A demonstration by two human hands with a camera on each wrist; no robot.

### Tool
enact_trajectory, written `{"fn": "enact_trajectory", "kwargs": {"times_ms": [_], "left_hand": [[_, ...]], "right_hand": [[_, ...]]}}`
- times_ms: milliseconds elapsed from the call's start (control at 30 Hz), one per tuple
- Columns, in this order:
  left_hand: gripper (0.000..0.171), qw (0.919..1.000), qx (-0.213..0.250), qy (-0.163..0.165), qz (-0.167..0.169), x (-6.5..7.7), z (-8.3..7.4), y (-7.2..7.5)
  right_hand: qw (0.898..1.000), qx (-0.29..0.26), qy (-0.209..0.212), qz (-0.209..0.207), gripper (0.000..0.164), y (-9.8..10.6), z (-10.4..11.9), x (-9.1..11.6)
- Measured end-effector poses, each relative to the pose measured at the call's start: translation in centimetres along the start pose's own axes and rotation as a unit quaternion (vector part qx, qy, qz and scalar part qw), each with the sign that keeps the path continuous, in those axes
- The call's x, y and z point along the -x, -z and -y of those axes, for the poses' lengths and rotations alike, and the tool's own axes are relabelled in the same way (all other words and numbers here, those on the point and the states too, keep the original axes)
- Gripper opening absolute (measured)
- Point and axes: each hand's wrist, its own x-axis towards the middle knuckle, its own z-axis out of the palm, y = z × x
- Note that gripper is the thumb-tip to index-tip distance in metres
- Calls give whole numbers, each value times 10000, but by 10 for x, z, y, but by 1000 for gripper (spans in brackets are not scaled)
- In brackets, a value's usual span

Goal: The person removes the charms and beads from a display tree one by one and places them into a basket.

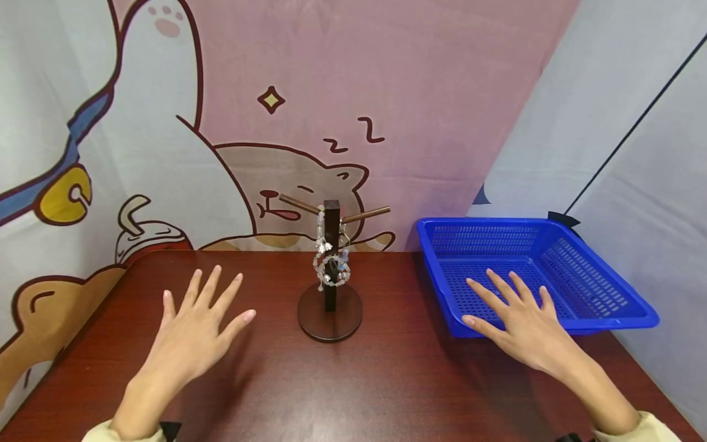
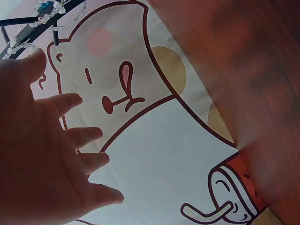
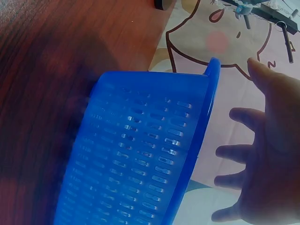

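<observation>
A dark wooden jewelry stand [image 1: 330,301] with a round base and slanting pegs stands at the middle of the table. Several beaded bracelets [image 1: 334,271] hang from its pegs, pale and clear with some blue beads. My left hand [image 1: 190,331] is spread palm down over the table, left of the stand, holding nothing. Fingers splayed too, my right hand [image 1: 527,328] overlaps the near edge of a blue plastic basket [image 1: 613,323] in the head view and holds nothing. From the right wrist, the basket's slotted side [image 3: 140,154] shows beside the hand.
The reddish-brown wooden table [image 1: 265,387] reaches back to a cloth backdrop [image 1: 420,110] printed with cartoon animals. At the right, pale cloth [image 1: 652,202] hangs close beside the basket.
</observation>
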Motion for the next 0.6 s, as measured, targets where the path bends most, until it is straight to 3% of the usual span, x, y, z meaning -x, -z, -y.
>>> {"fn": "enact_trajectory", "kwargs": {"times_ms": [300, 433, 600], "left_hand": [[71, 9995, 274, -69, -153, -14, 1, 3], [67, 9966, 752, -62, -333, -25, 0, 6], [56, 9887, 1449, -88, -365, -40, -4, 13]], "right_hand": [[9997, -110, 185, -89, 69, 6, 1, -3], [9976, -201, 552, -366, 66, 11, 2, -8], [9949, -452, 799, -428, 61, 14, 6, -14]]}}
